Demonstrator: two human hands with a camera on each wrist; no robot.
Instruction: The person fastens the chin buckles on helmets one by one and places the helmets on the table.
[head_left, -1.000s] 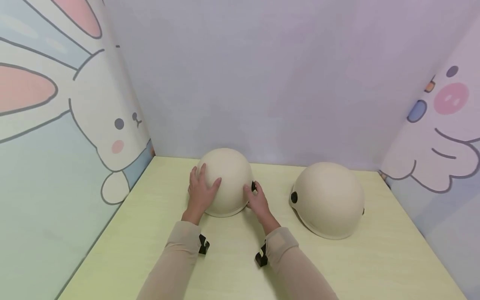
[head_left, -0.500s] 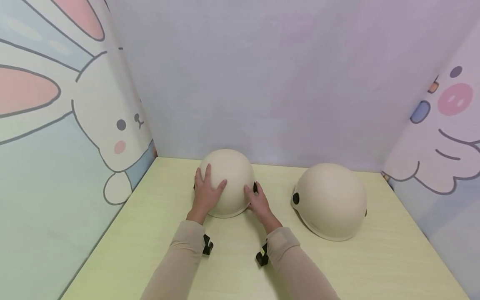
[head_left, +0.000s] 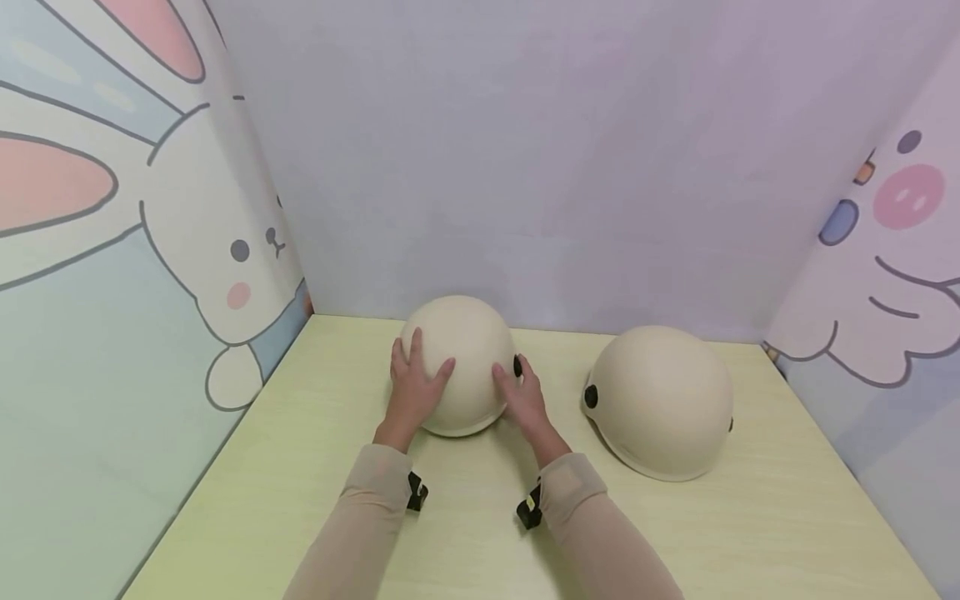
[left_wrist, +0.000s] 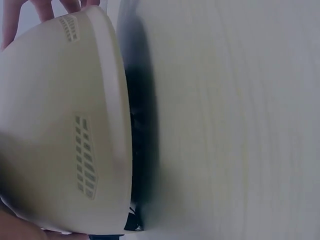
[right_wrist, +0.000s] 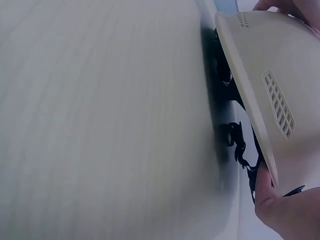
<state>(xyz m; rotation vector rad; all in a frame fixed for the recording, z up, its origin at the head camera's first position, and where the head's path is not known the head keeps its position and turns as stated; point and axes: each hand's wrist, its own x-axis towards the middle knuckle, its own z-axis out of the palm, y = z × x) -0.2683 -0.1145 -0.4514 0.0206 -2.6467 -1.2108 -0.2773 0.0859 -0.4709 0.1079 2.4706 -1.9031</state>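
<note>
Both hands hold a cream-coloured helmet [head_left: 471, 337], dome up, at the back of the table. My left hand [head_left: 411, 392] spreads its fingers and thumb over the dome's left side. On the right, my right hand [head_left: 527, 400] grips the lower edge beside a black round fitting [head_left: 517, 365], thumb on the shell. The right wrist view shows one of its fingers [right_wrist: 265, 182] tucked under the rim, which is raised off the tabletop at that side. A black strap with a buckle [right_wrist: 237, 142] hangs below. Slotted vents [left_wrist: 85, 157] mark the shell in the left wrist view.
A second cream helmet [head_left: 663, 404] sits on the pale yellow table [head_left: 795, 517] at the right, with a black fitting on its near left side. A grey-lilac wall [head_left: 525, 208] stands close behind, with cartoon-printed panels at both sides.
The held helmet has shifted slightly to the right and its right side has risen a little. My right hand has moved right with it. The second helmet stays in place.
</note>
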